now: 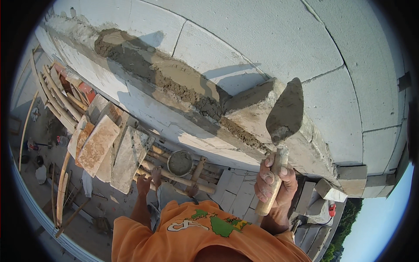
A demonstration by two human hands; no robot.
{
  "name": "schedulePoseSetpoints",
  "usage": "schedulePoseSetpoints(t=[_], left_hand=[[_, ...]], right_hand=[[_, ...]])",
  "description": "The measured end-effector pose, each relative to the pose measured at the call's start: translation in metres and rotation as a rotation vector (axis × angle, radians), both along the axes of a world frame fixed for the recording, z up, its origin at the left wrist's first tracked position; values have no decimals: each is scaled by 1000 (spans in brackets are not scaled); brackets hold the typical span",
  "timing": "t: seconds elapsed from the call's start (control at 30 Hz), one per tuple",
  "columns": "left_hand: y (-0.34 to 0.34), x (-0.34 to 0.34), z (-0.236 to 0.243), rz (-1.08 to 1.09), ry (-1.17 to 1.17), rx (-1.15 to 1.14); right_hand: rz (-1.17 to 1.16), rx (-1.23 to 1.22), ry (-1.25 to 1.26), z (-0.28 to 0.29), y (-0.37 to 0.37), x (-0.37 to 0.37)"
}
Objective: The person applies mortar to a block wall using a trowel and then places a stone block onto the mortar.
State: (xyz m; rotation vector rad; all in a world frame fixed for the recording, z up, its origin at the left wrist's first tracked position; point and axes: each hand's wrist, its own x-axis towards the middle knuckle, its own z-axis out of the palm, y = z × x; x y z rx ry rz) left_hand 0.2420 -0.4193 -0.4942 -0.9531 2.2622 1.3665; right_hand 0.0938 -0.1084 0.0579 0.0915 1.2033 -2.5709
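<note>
My right hand is wrapped round the pale wooden handle of a pointed trowel. Its blade is smeared with grey mortar and points up in front of the wall. Behind the blade, a mortar-stained block sits at the right end of a wet mortar bed spread along the ledge. My left hand hangs low on the left, near the bamboo poles, its fingers loosely apart with nothing visible in them. A round bucket of mortar rests below the ledge.
A white block wall rises beyond the ledge. Several stained slabs are stacked at left, beside bundled bamboo poles. Bamboo scaffolding runs beneath me, with the ground far below. Loose blocks and a red object lie right.
</note>
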Motion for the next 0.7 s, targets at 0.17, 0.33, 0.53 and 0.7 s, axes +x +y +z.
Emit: schedulePoseSetpoints(t=[0.17, 0.33, 0.53, 0.7], left_hand=[[-3, -5, 6, 16, 59, -21], [1, -28, 42, -53, 13, -8], [-13, -3, 26, 7, 32, -10], [-10, -6, 63, 99, -93, 169]], right_hand=[[147, 51, -103, -35, -13, -41], [51, 254, -136, -67, 21, -57], [76, 174, -117, -56, 41, 6], [60, 247, -110, -43, 58, 41]])
